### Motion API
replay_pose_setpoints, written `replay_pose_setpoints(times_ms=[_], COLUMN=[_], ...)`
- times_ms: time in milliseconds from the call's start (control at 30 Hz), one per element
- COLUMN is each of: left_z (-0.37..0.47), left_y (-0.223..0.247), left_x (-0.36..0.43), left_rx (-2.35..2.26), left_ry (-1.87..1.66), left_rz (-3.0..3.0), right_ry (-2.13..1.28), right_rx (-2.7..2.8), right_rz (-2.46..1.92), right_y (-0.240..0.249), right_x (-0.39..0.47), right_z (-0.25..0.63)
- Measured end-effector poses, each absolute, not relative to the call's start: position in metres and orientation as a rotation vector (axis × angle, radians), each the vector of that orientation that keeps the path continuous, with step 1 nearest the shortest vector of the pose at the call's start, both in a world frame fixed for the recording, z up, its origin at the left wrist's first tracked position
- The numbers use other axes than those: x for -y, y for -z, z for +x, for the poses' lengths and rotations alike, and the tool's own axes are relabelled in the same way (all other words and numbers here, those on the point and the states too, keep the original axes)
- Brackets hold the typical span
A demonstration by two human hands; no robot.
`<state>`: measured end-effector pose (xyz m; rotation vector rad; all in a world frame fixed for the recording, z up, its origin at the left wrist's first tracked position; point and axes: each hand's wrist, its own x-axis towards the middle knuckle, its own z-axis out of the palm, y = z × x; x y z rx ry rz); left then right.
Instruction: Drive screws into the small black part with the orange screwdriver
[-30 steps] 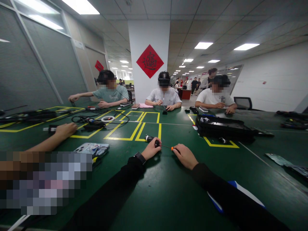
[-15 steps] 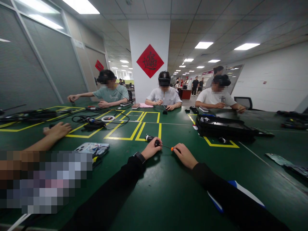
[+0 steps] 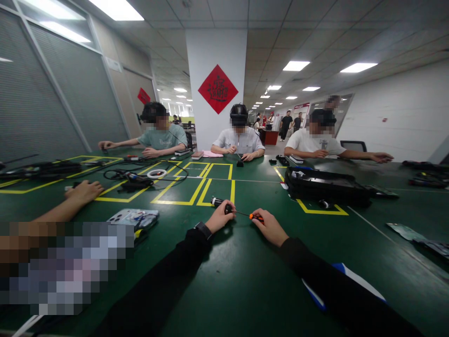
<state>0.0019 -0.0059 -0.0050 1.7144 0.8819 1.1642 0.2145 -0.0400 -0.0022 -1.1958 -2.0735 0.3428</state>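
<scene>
My left hand (image 3: 219, 217) is closed on a black cylindrical part (image 3: 217, 202), whose end with a white band points away to the upper left. In my right hand (image 3: 270, 226) is a screwdriver (image 3: 257, 218) with an orange and black handle. Its thin shaft runs left to the near end of the black part, beside my left fingertips. The exact contact of the tip is too small to make out. Both hands are just above the green table (image 3: 224, 290).
An open black case (image 3: 326, 185) lies right, with a small black cylinder (image 3: 324, 204) before it. Left are cables (image 3: 131, 180), a plastic bag of parts (image 3: 135, 216) and another person's hand (image 3: 86, 189). Three people sit opposite. A blue-white item (image 3: 358, 281) lies by my right sleeve.
My right fingers have shifted on the screwdriver, showing more of its handle. The seated person at the right has stretched an arm outward. My left hand has barely moved.
</scene>
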Motion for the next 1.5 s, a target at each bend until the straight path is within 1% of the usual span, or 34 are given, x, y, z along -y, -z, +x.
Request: replay_pose_setpoints(times_ms=[600,833,1133,1333,1500], left_z=[0.002,0.004,0.003,0.003,0.003], left_y=[0.003,-0.003,-0.004,-0.004,-0.002], left_x=[0.008,0.014,0.014,0.014,0.012], left_rx=[-0.919,-0.962,-0.953,-0.951,-0.941], left_ry=[-1.201,-1.134,-1.136,-1.15,-1.15], left_rz=[1.758,1.701,1.712,1.705,1.681], right_ry=[-0.341,-0.28,-0.356,-0.313,-0.348], right_rx=[2.053,2.084,2.065,2.091,2.077], right_rz=[-1.206,-1.186,-1.201,-1.183,-1.164], right_y=[0.002,0.001,0.0,-0.003,-0.003], right_x=[0.039,0.039,0.042,0.043,0.045], right_z=[0.213,0.213,0.211,0.211,0.211])
